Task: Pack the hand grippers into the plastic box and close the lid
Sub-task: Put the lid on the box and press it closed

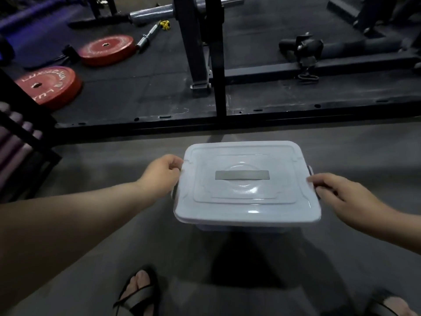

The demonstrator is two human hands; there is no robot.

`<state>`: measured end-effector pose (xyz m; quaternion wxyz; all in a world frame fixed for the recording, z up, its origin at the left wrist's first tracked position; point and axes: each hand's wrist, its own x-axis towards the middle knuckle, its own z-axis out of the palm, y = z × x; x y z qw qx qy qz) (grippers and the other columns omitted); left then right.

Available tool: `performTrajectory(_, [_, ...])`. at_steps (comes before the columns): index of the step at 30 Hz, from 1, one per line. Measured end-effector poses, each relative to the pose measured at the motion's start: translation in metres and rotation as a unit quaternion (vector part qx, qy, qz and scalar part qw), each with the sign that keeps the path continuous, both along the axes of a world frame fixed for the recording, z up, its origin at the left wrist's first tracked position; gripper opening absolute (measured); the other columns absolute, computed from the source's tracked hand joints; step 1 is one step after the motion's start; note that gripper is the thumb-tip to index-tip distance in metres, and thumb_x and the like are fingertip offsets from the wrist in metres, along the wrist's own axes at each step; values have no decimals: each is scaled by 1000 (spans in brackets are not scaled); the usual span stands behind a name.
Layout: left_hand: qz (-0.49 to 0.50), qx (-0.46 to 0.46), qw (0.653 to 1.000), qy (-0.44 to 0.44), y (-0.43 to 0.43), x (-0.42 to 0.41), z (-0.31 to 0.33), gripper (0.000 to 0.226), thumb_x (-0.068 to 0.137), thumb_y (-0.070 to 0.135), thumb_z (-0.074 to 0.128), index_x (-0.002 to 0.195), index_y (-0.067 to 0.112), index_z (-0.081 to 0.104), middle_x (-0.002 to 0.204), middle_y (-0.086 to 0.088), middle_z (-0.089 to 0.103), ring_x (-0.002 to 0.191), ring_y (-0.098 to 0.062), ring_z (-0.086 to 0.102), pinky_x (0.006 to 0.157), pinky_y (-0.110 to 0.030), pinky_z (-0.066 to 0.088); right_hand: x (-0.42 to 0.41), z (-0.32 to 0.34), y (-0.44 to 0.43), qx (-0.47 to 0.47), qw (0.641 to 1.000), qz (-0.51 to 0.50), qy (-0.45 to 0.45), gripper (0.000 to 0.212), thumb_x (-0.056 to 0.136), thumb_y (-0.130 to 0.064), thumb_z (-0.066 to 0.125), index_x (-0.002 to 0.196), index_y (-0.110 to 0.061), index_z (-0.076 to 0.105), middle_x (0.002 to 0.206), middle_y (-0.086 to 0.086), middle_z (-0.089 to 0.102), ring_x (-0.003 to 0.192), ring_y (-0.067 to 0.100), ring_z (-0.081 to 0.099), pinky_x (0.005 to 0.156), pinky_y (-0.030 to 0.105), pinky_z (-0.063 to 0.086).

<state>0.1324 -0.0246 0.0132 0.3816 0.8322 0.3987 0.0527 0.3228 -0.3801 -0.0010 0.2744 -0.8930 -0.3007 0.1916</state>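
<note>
A white plastic box (pixel 247 210) sits on the grey floor in front of me with its lid (pixel 246 160) on top. A grey strip handle (pixel 242 174) lies flat in the lid's middle. My left hand (pixel 163 175) pinches the lid's left edge by the side latch. My right hand (pixel 337 192) grips the right edge over the dark side latch (pixel 309 169). No hand grippers are visible; the inside of the box is hidden by the lid.
Two red weight plates (pixel 107 49) (pixel 49 85) lie on the black mat at the far left. A black rack upright (pixel 217 58) stands just behind the box, a barbell (pixel 150 14) beyond it. My sandalled feet (pixel 139 293) are near the bottom edge.
</note>
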Motion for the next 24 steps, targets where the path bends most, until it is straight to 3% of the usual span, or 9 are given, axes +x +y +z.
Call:
performTrajectory(2, [33, 9, 999, 29, -4, 2, -5, 12, 94, 23, 55, 102, 16, 59, 96, -1, 67, 85, -24, 66, 70, -33, 55, -1, 0, 6, 20, 1000, -13, 8, 21, 97, -29, 53, 118, -30, 57, 111, -12, 62, 92, -2, 60, 75, 21, 43])
performTrajectory(4, [46, -28, 997, 56, -8, 3, -11, 21, 93, 33, 59, 99, 14, 61, 93, -3, 68, 85, -25, 67, 78, -40, 58, -1, 2, 14, 30, 999, -26, 19, 18, 97, -28, 56, 115, -26, 57, 107, -10, 62, 88, 2, 60, 71, 20, 44])
performTrajectory(8, [37, -28, 996, 79, -11, 2, -16, 24, 92, 35, 59, 98, 13, 68, 92, -4, 71, 86, -23, 67, 84, -42, 56, 1, 6, 29, 39, 997, -50, 42, 16, 96, -28, 57, 112, -25, 57, 99, -11, 65, 86, 7, 63, 72, 27, 47])
performTrajectory(11, [54, -41, 995, 70, -14, 1, -20, 25, 93, 35, 58, 100, 13, 67, 93, -3, 70, 85, -21, 66, 81, -35, 54, -1, 4, 39, 52, 993, -92, 57, 11, 98, -27, 55, 108, -24, 53, 95, -13, 62, 83, 4, 59, 66, 24, 43])
performTrajectory(16, [54, -34, 994, 91, -15, -4, -32, 34, 94, 43, 55, 94, 10, 64, 88, -5, 70, 79, -23, 65, 70, -34, 51, -6, -13, 46, 22, 988, -143, 55, 17, 101, -25, 46, 107, -11, 53, 99, 3, 60, 84, 19, 57, 67, 35, 42])
performTrajectory(20, [54, -14, 993, 99, -16, -4, -31, 33, 94, 43, 57, 91, 11, 61, 86, -3, 66, 78, -22, 63, 67, -32, 47, -6, -30, 44, 24, 988, -151, 14, 20, 100, -24, 46, 107, -8, 55, 109, 11, 58, 93, 27, 56, 79, 39, 46])
performTrajectory(24, [72, -16, 992, 99, -18, -3, -33, 31, 92, 44, 60, 98, 13, 58, 94, -3, 63, 84, -24, 61, 73, -33, 49, -9, -34, 42, -35, 991, -120, -52, 37, 99, -37, 38, 129, -18, 50, 130, 12, 48, 113, 26, 44, 100, 43, 39])
